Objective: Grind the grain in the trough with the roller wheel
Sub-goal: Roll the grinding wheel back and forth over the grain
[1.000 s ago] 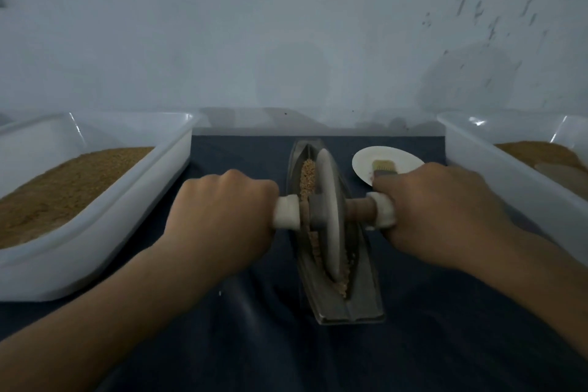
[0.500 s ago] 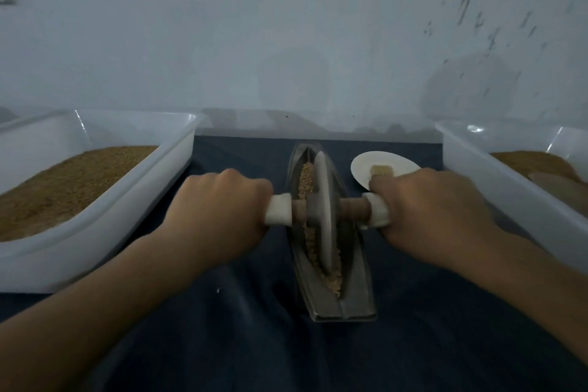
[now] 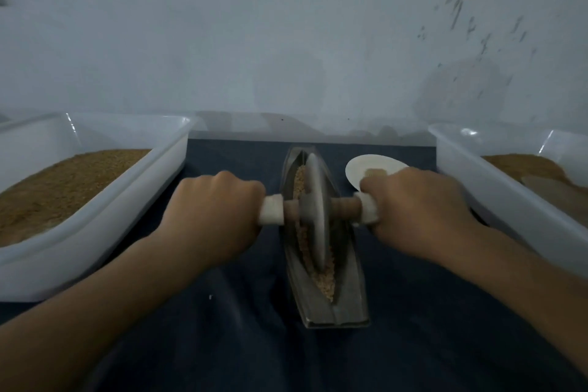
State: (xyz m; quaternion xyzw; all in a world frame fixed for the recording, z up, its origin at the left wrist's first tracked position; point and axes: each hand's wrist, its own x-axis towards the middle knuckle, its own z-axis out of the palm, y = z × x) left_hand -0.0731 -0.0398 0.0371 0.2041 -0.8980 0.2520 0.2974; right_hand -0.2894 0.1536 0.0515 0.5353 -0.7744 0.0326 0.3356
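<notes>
While both hands clasp the axle, the roller wheel [image 3: 315, 210] stands upright in the metal trough [image 3: 346, 305], around its middle. The left hand [image 3: 213, 216] is curled round the pale left handle and the right hand [image 3: 416, 213] round the right one. Tan grain [image 3: 324, 283] lies along the groove of the trough, on both the near and far side of the wheel.

To the left, a white plastic tub [image 3: 95, 232] holds a broad bed of brown meal [image 3: 63, 188]. To the right, a second white tub [image 3: 496, 200] holds a smaller brown heap [image 3: 521, 162], with a greyish flat thing against it, possibly a scoop; the dim view leaves that unclear. Just beyond the right hand, a small white plate [image 3: 366, 165] carries a little tan patch [image 3: 375, 172].

Everything rests on a dark blue cloth [image 3: 241, 344], wrinkled near the trough. Behind stands a pale wall [image 3: 286, 41], flecked with dark marks at the upper right.
</notes>
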